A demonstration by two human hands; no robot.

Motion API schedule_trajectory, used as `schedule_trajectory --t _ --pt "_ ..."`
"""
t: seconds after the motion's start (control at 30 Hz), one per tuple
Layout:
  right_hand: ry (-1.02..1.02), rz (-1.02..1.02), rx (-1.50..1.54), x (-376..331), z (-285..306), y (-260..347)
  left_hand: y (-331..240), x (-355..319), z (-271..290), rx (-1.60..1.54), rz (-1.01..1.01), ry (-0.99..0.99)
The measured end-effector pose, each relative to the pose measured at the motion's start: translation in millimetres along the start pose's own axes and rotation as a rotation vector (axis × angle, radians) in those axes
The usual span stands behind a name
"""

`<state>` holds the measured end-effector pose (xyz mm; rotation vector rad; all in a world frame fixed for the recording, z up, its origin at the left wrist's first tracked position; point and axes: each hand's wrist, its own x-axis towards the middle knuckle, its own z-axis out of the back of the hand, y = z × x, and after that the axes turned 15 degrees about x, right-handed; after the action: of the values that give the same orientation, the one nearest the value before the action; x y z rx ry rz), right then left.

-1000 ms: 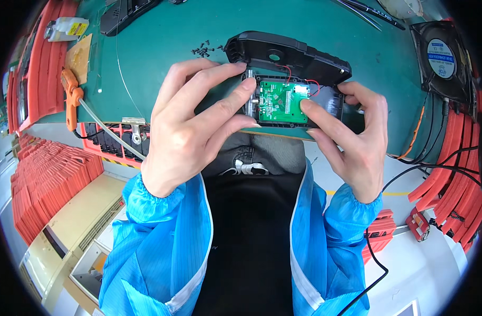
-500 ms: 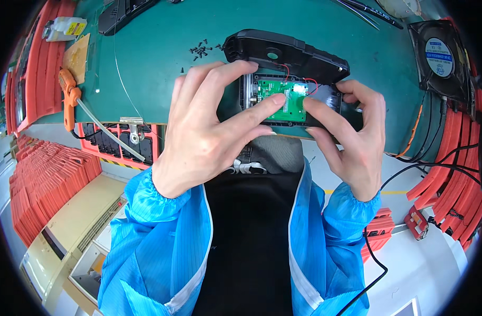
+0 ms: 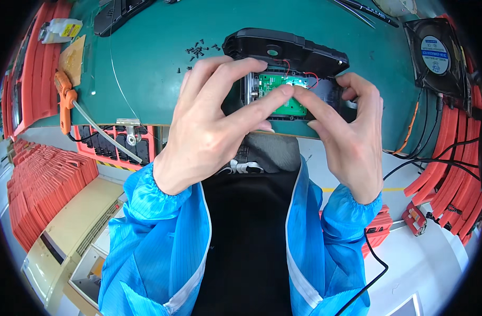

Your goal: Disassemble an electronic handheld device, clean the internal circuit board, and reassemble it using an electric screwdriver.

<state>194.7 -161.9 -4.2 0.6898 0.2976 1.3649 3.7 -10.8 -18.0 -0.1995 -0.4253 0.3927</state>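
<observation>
A green circuit board (image 3: 268, 83) lies in an open black plastic case half (image 3: 328, 94) at the edge of the bench. The black cover (image 3: 299, 50) leans open behind it, joined to the board by thin red wires (image 3: 312, 77). My left hand (image 3: 207, 124) spans the case's left side, one finger at its far edge, the thumb low at the near edge and the index fingertip on the board. From the right, my right hand (image 3: 351, 131) brings its index fingertip beside the left one, with the thumb at the near edge and other fingers curled around the right end.
Loose black screws (image 3: 198, 50) lie on the green bench mat (image 3: 146, 63). Tweezers (image 3: 357, 11) are at the far right, near a black fan (image 3: 436, 55). An orange-handled tool (image 3: 65, 100) and a metal clip (image 3: 129, 129) sit left. Red trays (image 3: 46, 184) are stacked below.
Both index fingertips have moved to the board's far edge, near the red wires, and now meet. My left index finger has slid slightly right and away from me.
</observation>
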Motion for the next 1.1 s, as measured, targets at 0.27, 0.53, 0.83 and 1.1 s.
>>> schedule_trajectory --t 0.27,0.53,0.83,1.1 --pt "-0.005 -0.026 -0.036 -1.7 -2.6 3.5 1.8 1.9 -0.4 0.030 -0.041 0.018" --pt "0.028 -0.049 -0.079 1.2 3.4 9.9 0.5 3.9 7.2 0.057 -0.059 0.045" --pt "0.010 -0.049 -0.067 -0.6 0.3 10.6 9.9 -5.7 20.4 0.057 0.024 0.064" --pt "0.003 -0.058 -0.071 -2.0 -2.0 11.1 -10.3 -6.7 13.2 0.129 0.044 0.081"
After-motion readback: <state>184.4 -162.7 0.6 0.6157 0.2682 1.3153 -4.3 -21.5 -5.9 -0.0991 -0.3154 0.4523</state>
